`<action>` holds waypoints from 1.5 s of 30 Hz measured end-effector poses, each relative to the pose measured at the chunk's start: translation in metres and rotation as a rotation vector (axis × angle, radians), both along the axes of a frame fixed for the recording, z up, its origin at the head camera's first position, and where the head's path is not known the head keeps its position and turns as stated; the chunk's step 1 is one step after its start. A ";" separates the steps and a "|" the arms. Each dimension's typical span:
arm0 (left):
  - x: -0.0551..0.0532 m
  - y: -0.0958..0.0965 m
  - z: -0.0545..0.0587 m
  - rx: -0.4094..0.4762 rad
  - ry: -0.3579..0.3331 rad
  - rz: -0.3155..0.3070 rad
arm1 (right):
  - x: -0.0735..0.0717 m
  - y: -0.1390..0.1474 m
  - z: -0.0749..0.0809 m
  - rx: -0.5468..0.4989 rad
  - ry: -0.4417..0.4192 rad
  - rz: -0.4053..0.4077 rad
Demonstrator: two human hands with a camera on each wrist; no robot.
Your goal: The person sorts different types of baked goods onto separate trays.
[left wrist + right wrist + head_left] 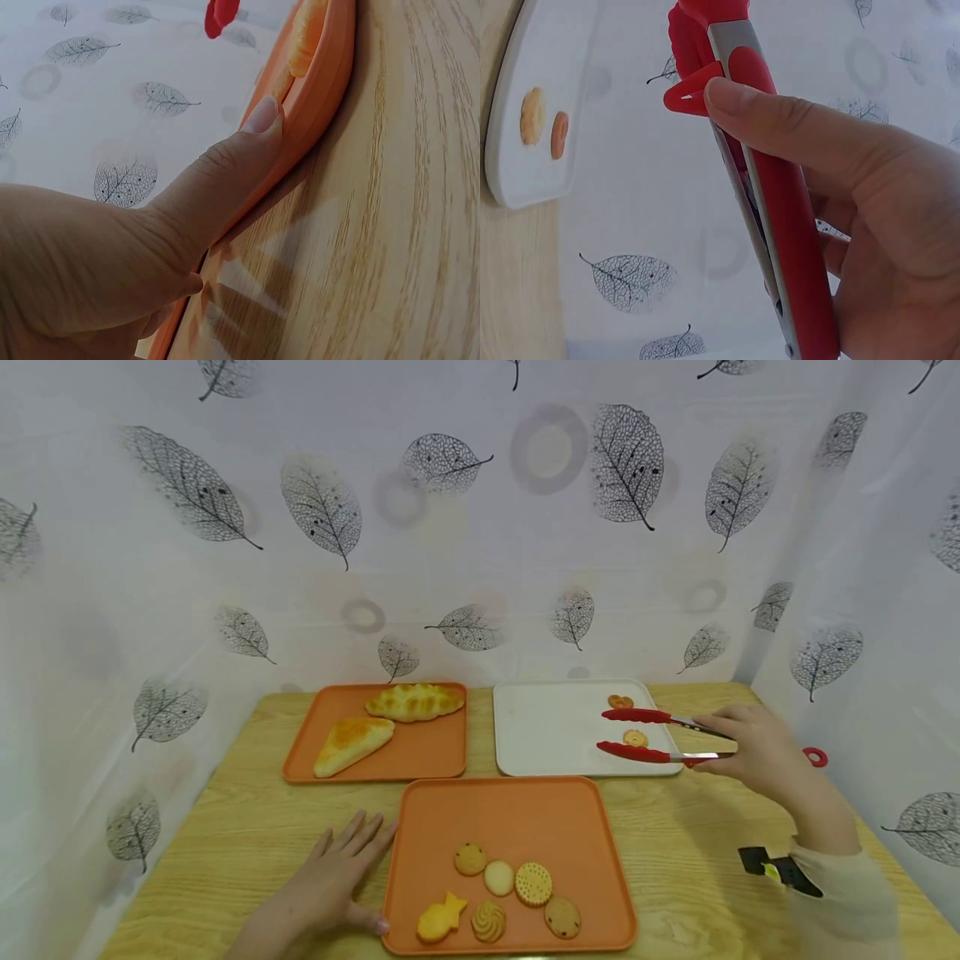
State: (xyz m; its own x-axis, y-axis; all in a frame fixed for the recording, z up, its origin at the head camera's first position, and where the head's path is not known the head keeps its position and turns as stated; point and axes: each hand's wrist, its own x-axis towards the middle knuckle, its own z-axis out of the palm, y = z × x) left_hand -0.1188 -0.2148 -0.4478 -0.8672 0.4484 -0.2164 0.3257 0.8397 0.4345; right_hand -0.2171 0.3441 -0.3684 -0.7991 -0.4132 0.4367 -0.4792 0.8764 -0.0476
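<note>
Left hand (330, 872) spread, thumb touching the near orange tray's (510, 810) nine-o'clock rim, apparently steadying it, six cookies (533, 884) toward six o'clock; right hand (761, 752) grips red tongs (637, 716), tips parted, presumably for clearance, over the white tray (551, 727) at one o'clock.

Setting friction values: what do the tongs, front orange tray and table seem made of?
Tongs: shiny silver-grey arms, likely steel; red tips and handle cover, dull and evenly coloured, silicone or plastic, can't tell which.
Front orange tray: probably moulded plastic, satin, going by the evenly coloured, rounded rim.
Table: wood or wood-look laminate, low sheen; the grain shows, but could be printed.
</note>
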 end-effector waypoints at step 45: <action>0.001 0.001 0.000 -0.019 0.039 -0.001 | 0.054 -0.118 0.001 0.223 -0.281 0.387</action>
State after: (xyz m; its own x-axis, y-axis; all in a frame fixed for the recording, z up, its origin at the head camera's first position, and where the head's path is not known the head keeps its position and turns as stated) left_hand -0.1181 -0.2139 -0.4483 -0.8747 0.4455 -0.1908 0.3432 0.8473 0.4052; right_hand -0.1633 0.2259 -0.3677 -0.6428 -0.7601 0.0955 -0.7657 0.6410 -0.0530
